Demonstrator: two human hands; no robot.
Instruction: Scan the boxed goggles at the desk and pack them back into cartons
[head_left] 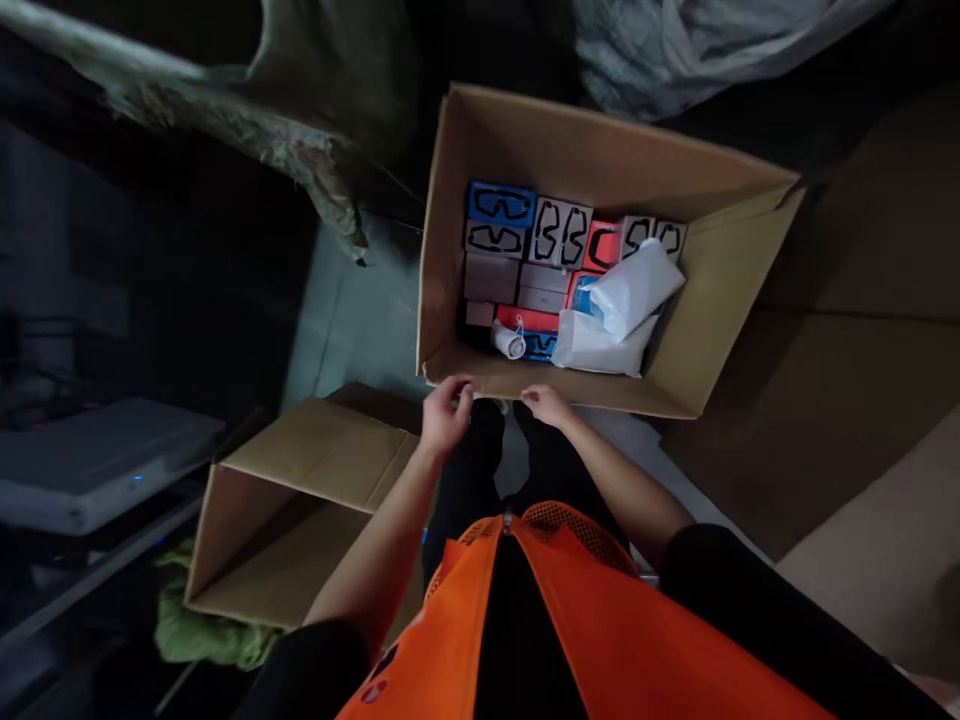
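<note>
A large open cardboard box [600, 150] stands in front of me. My left hand [446, 412] is at its near rim towards the left corner, fingers curled over the edge and thumb on my side. Further along the same rim, my right hand [546, 404] pinches the edge with its fingertips. Inside lie several small boxes with goggle-like outlines, among them a blue box [501, 204] and a white box [547, 230]. A white plastic-wrapped packet [641, 290] rests on another white packet [596, 345] at the right. Near the front wall is a small white drawstring pouch [510, 341].
An empty-looking cardboard box [315, 450] lies on its side at my left, by a green cloth or sack [217, 630]. Grey equipment [105, 460] with a blue light stands further left. Large pale sacks [697, 50] are beyond the box; flat cardboard [847, 400] is right.
</note>
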